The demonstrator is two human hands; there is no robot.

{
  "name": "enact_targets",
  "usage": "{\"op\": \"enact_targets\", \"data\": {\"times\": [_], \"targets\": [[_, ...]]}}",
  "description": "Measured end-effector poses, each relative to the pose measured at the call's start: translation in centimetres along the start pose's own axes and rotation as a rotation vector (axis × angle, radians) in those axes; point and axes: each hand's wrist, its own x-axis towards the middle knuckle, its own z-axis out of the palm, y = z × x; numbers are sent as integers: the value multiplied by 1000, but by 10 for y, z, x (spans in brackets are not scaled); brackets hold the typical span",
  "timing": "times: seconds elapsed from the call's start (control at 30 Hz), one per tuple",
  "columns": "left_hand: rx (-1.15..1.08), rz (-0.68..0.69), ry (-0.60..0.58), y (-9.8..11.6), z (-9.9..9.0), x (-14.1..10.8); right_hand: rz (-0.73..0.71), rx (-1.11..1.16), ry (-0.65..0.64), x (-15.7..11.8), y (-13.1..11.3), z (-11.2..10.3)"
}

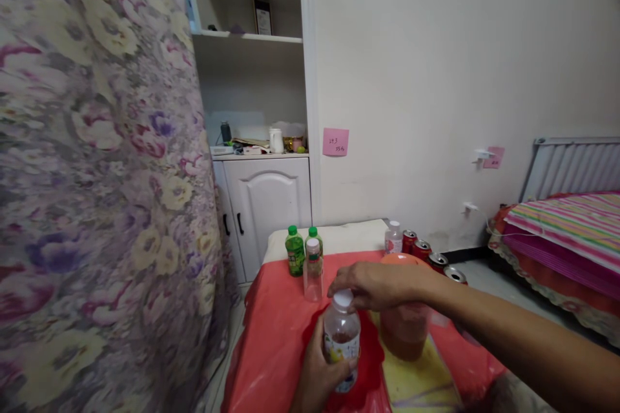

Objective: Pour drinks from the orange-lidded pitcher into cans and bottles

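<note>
My left hand [320, 368] is wrapped around a clear plastic bottle [343, 345] with a printed label, held upright over a red dish [372, 368]. My right hand [371, 284] reaches across from the right, its fingers closed about the bottle's white cap [343, 297]. Under my right forearm stands a see-through pitcher [404, 339] with an orange top, partly hidden, on a yellow cloth [416, 384]. Just beyond my hands is another clear bottle [313, 277] with a pale cap.
Two green bottles [294, 251] stand at the back left of the red-covered table [271, 322]. Behind the pitcher are a white-capped bottle [393, 239] and several red cans [422, 249]. A flowered curtain [106, 174] hangs left; a bed [571, 232] is at right.
</note>
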Motion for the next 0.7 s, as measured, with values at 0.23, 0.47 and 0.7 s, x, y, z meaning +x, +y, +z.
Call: {"op": "enact_targets", "data": {"times": [0.23, 0.47, 0.7], "targets": [[3, 5, -6, 4, 1, 0, -63, -4, -9, 0, 5, -3], [73, -4, 51, 11, 1, -3, -86, 1, 6, 1, 4, -2], [80, -35, 71, 12, 2, -5, -172, 53, 2, -4, 4, -15]]}}
